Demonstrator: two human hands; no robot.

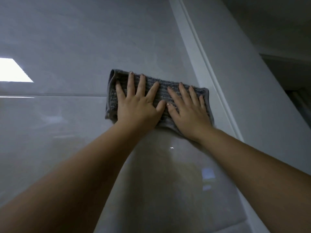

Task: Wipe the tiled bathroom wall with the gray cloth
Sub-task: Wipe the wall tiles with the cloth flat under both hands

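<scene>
**A:** In the head view, where is the gray cloth (pixel 162 87)?

**B:** It is folded into a long band and lies flat against the glossy tiled wall (pixel 67 39). Its right end is just beside the white corner trim (pixel 203 78).

**A:** And the hands?

**B:** Both are open and press the cloth to the tile with their palms down. The left hand (pixel 138 106) covers the half farther from the trim, and its fingers (pixel 142 83) are straight and spread. The right hand (pixel 190 113) covers the half nearer the trim in the same way. The two thumbs nearly meet at the middle of the cloth.

**A:** Anything else on that wall?

**B:** A grout line (pixel 50 95) runs away from the trim, level with the cloth. A bright window reflection (pixel 13 71) sits far from the trim, above that line.
</scene>
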